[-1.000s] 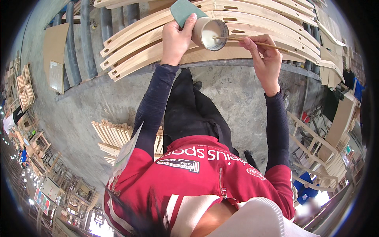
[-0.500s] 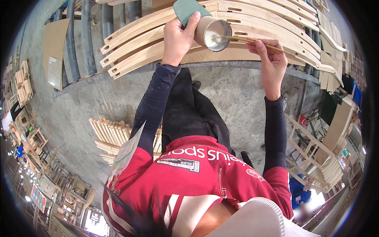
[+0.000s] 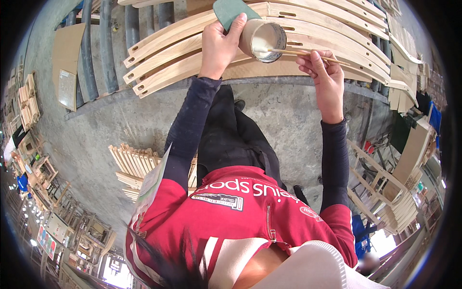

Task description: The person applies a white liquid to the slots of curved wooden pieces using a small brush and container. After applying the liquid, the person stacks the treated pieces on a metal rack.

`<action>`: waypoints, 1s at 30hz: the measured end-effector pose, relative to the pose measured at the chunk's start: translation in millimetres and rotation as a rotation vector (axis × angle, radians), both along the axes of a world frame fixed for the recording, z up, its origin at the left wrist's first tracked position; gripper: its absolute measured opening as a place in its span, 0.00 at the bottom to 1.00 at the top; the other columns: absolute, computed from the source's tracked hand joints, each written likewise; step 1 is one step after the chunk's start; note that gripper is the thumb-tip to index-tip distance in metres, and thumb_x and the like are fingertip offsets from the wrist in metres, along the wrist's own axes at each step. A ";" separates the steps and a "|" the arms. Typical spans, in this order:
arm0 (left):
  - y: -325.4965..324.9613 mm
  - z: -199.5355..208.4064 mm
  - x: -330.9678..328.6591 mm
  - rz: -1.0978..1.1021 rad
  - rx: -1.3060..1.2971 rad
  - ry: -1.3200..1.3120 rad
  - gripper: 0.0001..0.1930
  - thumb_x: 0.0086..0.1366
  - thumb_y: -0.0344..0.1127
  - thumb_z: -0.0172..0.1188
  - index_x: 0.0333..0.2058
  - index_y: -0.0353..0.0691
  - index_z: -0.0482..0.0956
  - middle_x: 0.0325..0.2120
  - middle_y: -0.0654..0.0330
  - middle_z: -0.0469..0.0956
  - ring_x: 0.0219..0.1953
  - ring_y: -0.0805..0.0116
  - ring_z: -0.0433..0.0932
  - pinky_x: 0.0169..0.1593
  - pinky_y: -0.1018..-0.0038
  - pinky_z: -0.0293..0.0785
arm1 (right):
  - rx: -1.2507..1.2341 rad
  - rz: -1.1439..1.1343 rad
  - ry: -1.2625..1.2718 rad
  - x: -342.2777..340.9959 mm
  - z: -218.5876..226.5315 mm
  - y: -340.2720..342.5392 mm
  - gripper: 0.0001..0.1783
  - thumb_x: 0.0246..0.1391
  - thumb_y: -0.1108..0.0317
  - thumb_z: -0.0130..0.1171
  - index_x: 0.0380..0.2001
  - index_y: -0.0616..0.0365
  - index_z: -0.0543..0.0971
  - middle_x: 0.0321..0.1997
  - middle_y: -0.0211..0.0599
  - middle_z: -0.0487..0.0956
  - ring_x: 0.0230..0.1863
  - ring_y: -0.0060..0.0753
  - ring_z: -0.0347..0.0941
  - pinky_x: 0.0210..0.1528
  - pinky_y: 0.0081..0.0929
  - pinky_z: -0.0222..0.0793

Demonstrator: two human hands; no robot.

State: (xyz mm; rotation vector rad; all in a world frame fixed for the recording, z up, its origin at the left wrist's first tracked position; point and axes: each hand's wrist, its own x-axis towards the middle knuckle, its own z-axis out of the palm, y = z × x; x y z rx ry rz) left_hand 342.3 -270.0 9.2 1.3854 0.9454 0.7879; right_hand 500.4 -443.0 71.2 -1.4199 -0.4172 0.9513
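Observation:
My left hand (image 3: 220, 50) is closed around the side of a round, brownish cup (image 3: 247, 39), tilted so its mouth faces me. Thick white liquid, like glue (image 3: 264, 37), lies inside. A flat green piece (image 3: 232, 13) with a rounded end sticks out beyond my left thumb, against the cup; whether it is joined to the cup I cannot tell. Between the thumb and fingers of my right hand (image 3: 327, 79) is a thin wooden stick (image 3: 294, 51). Its whitened tip dips into the cup's mouth. Beneath both hands lie curved pale wooden slats (image 3: 168, 52) with oval slots near their ends.
The slats rest across a rack of dark grey rollers (image 3: 107, 53). A cardboard sheet (image 3: 67, 48) lies at its left. Stacked wooden parts (image 3: 137, 164) stand on the concrete floor (image 3: 86, 144) beside my left arm. At right is a wooden frame (image 3: 373, 176).
My right hand has shifted slightly left, and the stick's tip has moved lower and left inside the cup. The cup has moved slightly right in my left hand's hold.

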 end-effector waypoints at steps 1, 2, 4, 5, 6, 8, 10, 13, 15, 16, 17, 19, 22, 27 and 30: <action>0.5 -2.8 0.5 0.008 -0.001 -0.006 0.19 0.65 0.47 0.62 0.29 0.32 0.83 0.16 0.63 0.79 0.20 0.80 0.73 0.25 0.77 0.69 | 0.012 -0.033 0.057 -2.1 2.5 4.2 0.07 0.63 0.68 0.56 0.39 0.60 0.74 0.42 0.48 0.82 0.40 0.34 0.82 0.42 0.25 0.79; 0.7 -5.0 1.5 0.016 -0.001 -0.013 0.19 0.65 0.47 0.62 0.30 0.32 0.84 0.18 0.62 0.80 0.21 0.80 0.74 0.27 0.77 0.70 | 0.023 -0.067 0.113 -3.2 4.0 6.5 0.07 0.63 0.67 0.56 0.39 0.59 0.74 0.42 0.48 0.82 0.41 0.34 0.82 0.42 0.25 0.79; 0.8 -8.3 2.0 0.025 -0.019 -0.005 0.19 0.65 0.47 0.62 0.31 0.32 0.84 0.20 0.61 0.82 0.23 0.78 0.75 0.29 0.76 0.72 | 0.027 -0.060 0.140 0.5 -1.4 5.8 0.07 0.64 0.67 0.56 0.39 0.59 0.74 0.42 0.48 0.82 0.42 0.34 0.82 0.43 0.24 0.79; 0.8 -9.1 2.5 0.023 -0.038 0.008 0.19 0.65 0.47 0.62 0.32 0.32 0.84 0.21 0.60 0.82 0.24 0.78 0.76 0.30 0.76 0.73 | 0.027 -0.060 0.151 3.5 -5.2 4.1 0.07 0.64 0.67 0.56 0.39 0.58 0.74 0.42 0.48 0.82 0.42 0.34 0.81 0.43 0.23 0.79; 0.7 -10.1 3.2 0.021 -0.055 0.021 0.19 0.65 0.47 0.62 0.32 0.32 0.84 0.23 0.59 0.83 0.25 0.77 0.77 0.31 0.75 0.73 | 0.015 -0.050 0.166 8.9 -12.3 0.7 0.07 0.64 0.67 0.55 0.39 0.58 0.74 0.43 0.48 0.82 0.43 0.33 0.81 0.43 0.23 0.79; -0.2 -13.7 5.1 0.023 -0.057 0.001 0.20 0.65 0.47 0.62 0.32 0.32 0.84 0.23 0.59 0.83 0.25 0.77 0.77 0.32 0.75 0.73 | -0.010 -0.026 0.199 18.4 -24.4 -3.8 0.06 0.64 0.67 0.55 0.39 0.57 0.74 0.45 0.48 0.81 0.44 0.33 0.81 0.44 0.23 0.79; 0.0 -15.7 5.6 0.021 -0.061 0.006 0.20 0.65 0.47 0.62 0.32 0.31 0.84 0.22 0.59 0.83 0.25 0.77 0.77 0.32 0.75 0.73 | -0.066 -0.046 0.204 19.2 -25.9 -2.7 0.06 0.64 0.66 0.55 0.38 0.57 0.74 0.44 0.48 0.81 0.44 0.33 0.81 0.44 0.22 0.79; 0.5 -16.2 5.0 0.004 -0.064 0.055 0.20 0.65 0.47 0.62 0.32 0.31 0.84 0.22 0.58 0.83 0.24 0.77 0.77 0.31 0.75 0.73 | -0.042 -0.072 0.168 11.6 -22.2 5.0 0.08 0.64 0.65 0.56 0.39 0.58 0.74 0.42 0.48 0.82 0.42 0.33 0.82 0.42 0.22 0.79; 1.2 -20.0 3.2 -0.012 -0.052 0.089 0.19 0.65 0.47 0.62 0.32 0.31 0.83 0.22 0.58 0.83 0.24 0.77 0.76 0.31 0.75 0.72 | 0.001 -0.100 0.156 12.3 -21.6 6.8 0.10 0.63 0.64 0.56 0.39 0.59 0.74 0.40 0.49 0.82 0.41 0.34 0.82 0.41 0.22 0.79; 1.0 -21.8 1.7 -0.006 -0.049 0.070 0.19 0.65 0.46 0.62 0.32 0.31 0.83 0.21 0.58 0.82 0.24 0.77 0.76 0.30 0.75 0.72 | 0.018 -0.118 0.165 19.1 -23.8 6.1 0.10 0.63 0.64 0.56 0.40 0.60 0.74 0.40 0.49 0.82 0.40 0.34 0.82 0.41 0.23 0.79; 0.2 -23.0 0.5 -0.002 -0.047 0.052 0.19 0.65 0.46 0.61 0.31 0.31 0.83 0.21 0.59 0.82 0.23 0.77 0.76 0.30 0.75 0.72 | 0.034 -0.139 0.175 25.7 -26.4 5.8 0.11 0.63 0.63 0.57 0.41 0.61 0.74 0.39 0.50 0.82 0.40 0.35 0.82 0.40 0.23 0.80; 0.8 -24.2 -4.0 0.006 -0.032 0.052 0.19 0.65 0.46 0.61 0.31 0.30 0.83 0.20 0.59 0.82 0.23 0.78 0.75 0.30 0.75 0.72 | 0.013 -0.184 -0.102 38.5 -27.3 12.1 0.11 0.64 0.64 0.56 0.41 0.62 0.73 0.39 0.51 0.82 0.39 0.35 0.83 0.40 0.24 0.80; -1.0 -18.7 -12.4 -0.009 -0.052 0.090 0.19 0.66 0.45 0.61 0.32 0.31 0.83 0.23 0.62 0.81 0.25 0.80 0.74 0.31 0.78 0.71 | -0.017 -0.228 -0.389 54.8 -38.4 20.5 0.11 0.64 0.65 0.56 0.39 0.64 0.72 0.37 0.50 0.83 0.38 0.35 0.83 0.39 0.24 0.79; -5.6 -7.4 -22.7 -0.012 -0.161 0.029 0.18 0.67 0.45 0.61 0.32 0.31 0.83 0.24 0.67 0.80 0.25 0.83 0.72 0.30 0.81 0.69 | -0.041 -0.185 -0.500 64.1 -63.1 25.3 0.10 0.63 0.67 0.56 0.38 0.65 0.72 0.36 0.48 0.83 0.36 0.33 0.83 0.39 0.22 0.79; -6.6 -8.8 -27.1 0.004 -0.144 0.027 0.19 0.67 0.45 0.61 0.30 0.31 0.83 0.21 0.67 0.78 0.22 0.83 0.70 0.26 0.81 0.67 | -0.038 -0.187 -0.495 65.5 -70.7 26.8 0.10 0.63 0.68 0.56 0.38 0.66 0.72 0.35 0.48 0.83 0.36 0.33 0.83 0.39 0.22 0.79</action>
